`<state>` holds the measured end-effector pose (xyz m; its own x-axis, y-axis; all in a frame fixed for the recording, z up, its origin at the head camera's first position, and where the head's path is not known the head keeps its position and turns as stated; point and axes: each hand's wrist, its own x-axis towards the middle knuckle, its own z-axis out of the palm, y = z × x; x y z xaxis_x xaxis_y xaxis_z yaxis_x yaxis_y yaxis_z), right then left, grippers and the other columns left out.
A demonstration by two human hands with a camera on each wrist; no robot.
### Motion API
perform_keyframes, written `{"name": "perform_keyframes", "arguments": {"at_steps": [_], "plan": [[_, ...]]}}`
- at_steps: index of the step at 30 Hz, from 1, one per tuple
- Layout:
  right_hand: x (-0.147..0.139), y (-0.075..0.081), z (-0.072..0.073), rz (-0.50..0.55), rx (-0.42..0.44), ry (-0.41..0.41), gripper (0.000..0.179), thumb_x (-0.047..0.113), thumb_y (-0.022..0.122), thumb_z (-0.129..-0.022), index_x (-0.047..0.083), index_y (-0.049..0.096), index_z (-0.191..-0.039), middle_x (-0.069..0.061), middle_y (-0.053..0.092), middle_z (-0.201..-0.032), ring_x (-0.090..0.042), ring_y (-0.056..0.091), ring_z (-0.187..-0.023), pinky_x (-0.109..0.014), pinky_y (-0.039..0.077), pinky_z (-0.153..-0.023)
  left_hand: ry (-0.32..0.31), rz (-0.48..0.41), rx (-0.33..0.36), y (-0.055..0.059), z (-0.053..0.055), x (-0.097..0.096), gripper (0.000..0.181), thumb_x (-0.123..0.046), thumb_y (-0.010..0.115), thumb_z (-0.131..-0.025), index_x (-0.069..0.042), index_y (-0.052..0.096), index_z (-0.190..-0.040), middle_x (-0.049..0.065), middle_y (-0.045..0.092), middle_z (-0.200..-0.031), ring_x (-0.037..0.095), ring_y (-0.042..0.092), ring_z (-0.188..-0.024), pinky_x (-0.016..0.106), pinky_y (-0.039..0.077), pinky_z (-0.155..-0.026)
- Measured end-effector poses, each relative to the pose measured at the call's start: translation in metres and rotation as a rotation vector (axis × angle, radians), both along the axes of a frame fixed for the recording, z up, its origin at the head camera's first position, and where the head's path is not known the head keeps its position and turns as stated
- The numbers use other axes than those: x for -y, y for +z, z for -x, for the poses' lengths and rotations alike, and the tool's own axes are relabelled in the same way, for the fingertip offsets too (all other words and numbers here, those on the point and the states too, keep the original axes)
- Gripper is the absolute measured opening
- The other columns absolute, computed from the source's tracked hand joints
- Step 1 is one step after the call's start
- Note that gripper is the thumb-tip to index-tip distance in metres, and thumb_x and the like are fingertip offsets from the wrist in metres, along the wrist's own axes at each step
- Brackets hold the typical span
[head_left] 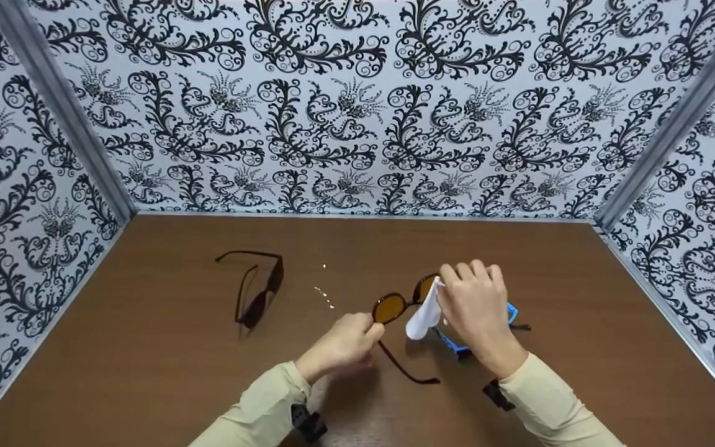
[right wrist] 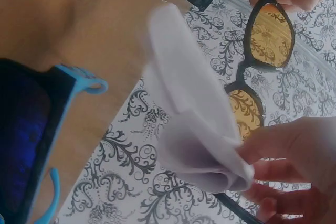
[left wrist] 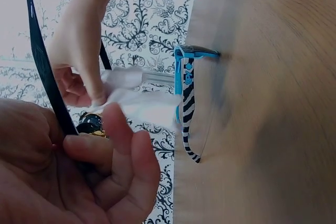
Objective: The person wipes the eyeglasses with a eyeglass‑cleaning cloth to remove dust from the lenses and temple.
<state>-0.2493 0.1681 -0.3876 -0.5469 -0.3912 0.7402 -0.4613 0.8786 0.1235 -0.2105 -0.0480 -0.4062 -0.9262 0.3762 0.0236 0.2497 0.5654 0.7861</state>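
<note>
Amber sunglasses (head_left: 390, 308): held above the desk (head_left: 146, 372), right of its middle, slanting between the two hands; one temple hangs toward the near edge.
Left hand (head_left: 342, 341): thumb and fingers pinch the outer end of the frame, where the temple begins.
Right hand (head_left: 472, 304): thumb and fingertips pinch the white cloth (head_left: 424, 316); whether they also grip the frame, I cannot tell.
White cloth: folded, dangling in front of the farther lens; blurred in the right wrist view.
Hidden parts: the farther lens lies partly behind cloth and knuckles in the head view; the right hand and wrist cover much of the blue-framed glasses (head_left: 450, 343).
Blue-framed glasses: on the desk, toward its right edge; the left wrist view shows a striped black-and-white temple with lettering, the right wrist view cuts the frame off.
Dark sunglasses (head_left: 264, 298): on the desk with temples open, toward the far left corner.
Bright specks (head_left: 323, 297): between the dark pair and the amber one, too small to identify.
Desk: brown, wood-grained; its near edge falls outside the head view.
Walls (head_left: 332, 124): white with black scrollwork, meeting the far and side edges; grey posts (head_left: 72, 124) rise from the far corners.
Sleeves (head_left: 258, 403): cream, cut off at the bottom.
</note>
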Motion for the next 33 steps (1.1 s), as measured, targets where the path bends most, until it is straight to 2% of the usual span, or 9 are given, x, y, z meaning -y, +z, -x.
{"name": "perform_keyframes", "arguments": {"at_steps": [3, 7, 12, 18, 23, 27, 30, 33], "plan": [[0.001, -0.001, 0.001, 0.036, -0.007, 0.074, 0.017, 0.007, 0.079, -0.073, 0.005, 0.063, -0.081, -0.01, 0.065, -0.074, -0.03, 0.053, -0.07, -0.043, 0.041, -0.066, 0.0, 0.009, -0.036, -0.001, 0.0, 0.0, 0.027, -0.012, 0.046, -0.093, -0.012, 0.046, -0.066, 0.001, 0.053, -0.059, 0.017, 0.058, -0.05, 0.028, 0.044, -0.054], [0.003, 0.0, -0.001, 0.044, 0.04, 0.195, 0.016, 0.006, 0.081, -0.073, 0.008, 0.066, -0.08, -0.006, 0.067, -0.075, -0.027, 0.053, -0.07, -0.041, 0.041, -0.065, -0.01, 0.01, -0.107, -0.002, 0.001, 0.0, 0.029, -0.011, 0.046, -0.091, -0.013, 0.043, -0.063, -0.005, 0.042, -0.057, 0.01, 0.045, -0.05, 0.026, 0.037, -0.051], [0.003, 0.0, -0.004, -0.008, 0.11, 0.262, 0.016, 0.006, 0.082, -0.072, 0.009, 0.067, -0.076, -0.003, 0.067, -0.074, -0.023, 0.048, -0.067, -0.037, 0.038, -0.063, -0.022, 0.012, -0.165, -0.003, 0.002, 0.002, 0.031, -0.009, 0.046, -0.091, -0.014, 0.038, -0.061, -0.007, 0.031, -0.056, 0.01, 0.032, -0.052, 0.025, 0.028, -0.05], [0.001, -0.004, -0.008, -0.075, 0.189, 0.226, 0.019, 0.01, 0.083, -0.072, 0.011, 0.064, -0.072, -0.002, 0.066, -0.072, -0.021, 0.046, -0.066, -0.036, 0.038, -0.061, -0.027, 0.024, -0.17, -0.003, 0.0, 0.004, 0.03, -0.008, 0.046, -0.091, -0.014, 0.039, -0.062, -0.007, 0.032, -0.056, 0.011, 0.034, -0.053, 0.026, 0.031, -0.05], [-0.003, -0.008, -0.011, -0.058, 0.169, 0.078, 0.017, 0.008, 0.08, -0.074, 0.008, 0.063, -0.077, -0.007, 0.065, -0.073, -0.028, 0.053, -0.071, -0.043, 0.043, -0.064, -0.044, 0.033, -0.142, -0.001, -0.001, 0.002, 0.031, -0.008, 0.045, -0.091, -0.015, 0.037, -0.062, -0.007, 0.03, -0.056, 0.009, 0.031, -0.051, 0.023, 0.028, -0.05], [-0.004, -0.009, -0.01, 0.011, 0.121, -0.011, 0.017, 0.007, 0.077, -0.074, 0.003, 0.063, -0.083, -0.012, 0.065, -0.076, -0.033, 0.055, -0.074, -0.047, 0.044, -0.067, -0.054, 0.037, -0.157, -0.001, -0.001, 0.001, 0.031, -0.008, 0.045, -0.091, -0.015, 0.036, -0.062, -0.007, 0.028, -0.056, 0.009, 0.029, -0.051, 0.023, 0.027, -0.049], [-0.003, -0.01, -0.007, 0.077, 0.072, 0.007, 0.017, 0.007, 0.077, -0.076, 0.002, 0.064, -0.085, -0.014, 0.064, -0.076, -0.034, 0.054, -0.074, -0.048, 0.044, -0.066, -0.043, 0.044, -0.178, -0.002, -0.002, 0.001, 0.03, -0.008, 0.046, -0.09, -0.014, 0.036, -0.063, -0.007, 0.028, -0.057, 0.01, 0.03, -0.052, 0.024, 0.028, -0.05], [-0.001, -0.01, -0.005, 0.128, 0.043, 0.077, 0.016, 0.006, 0.078, -0.076, 0.002, 0.065, -0.084, -0.012, 0.064, -0.077, -0.031, 0.053, -0.072, -0.046, 0.043, -0.066, -0.024, 0.047, -0.204, -0.005, -0.003, 0.0, 0.028, -0.008, 0.047, -0.09, -0.014, 0.038, -0.064, -0.007, 0.028, -0.058, 0.011, 0.032, -0.052, 0.025, 0.029, -0.049]]}}
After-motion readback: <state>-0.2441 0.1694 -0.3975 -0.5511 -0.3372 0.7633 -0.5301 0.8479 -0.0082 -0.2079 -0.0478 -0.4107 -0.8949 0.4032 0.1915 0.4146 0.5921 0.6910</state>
